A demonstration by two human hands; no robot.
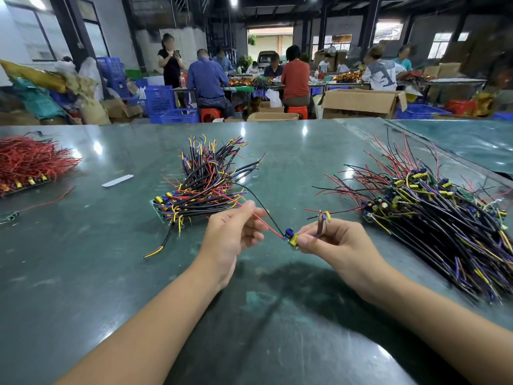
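Observation:
Over the middle of the green table [111, 273], my right hand [336, 243] pinches a small circuit board [291, 238] with blue and yellow parts; purple and yellow wire ends [323, 220] stick up from its fingers. From the board a red wire [265, 225] and a black wire [258, 201] run left. My left hand [236, 232] pinches the red wire between thumb and fingertips, stretching it. The black wire arcs back toward the centre pile.
A pile of wired boards [202, 184] lies just beyond my hands. A larger heap of boards [444, 218] spreads along the right. Red-wired boards [27, 165] sit far left, beside a white strip [117, 180]. Seated people, boxes and blue crates fill the background.

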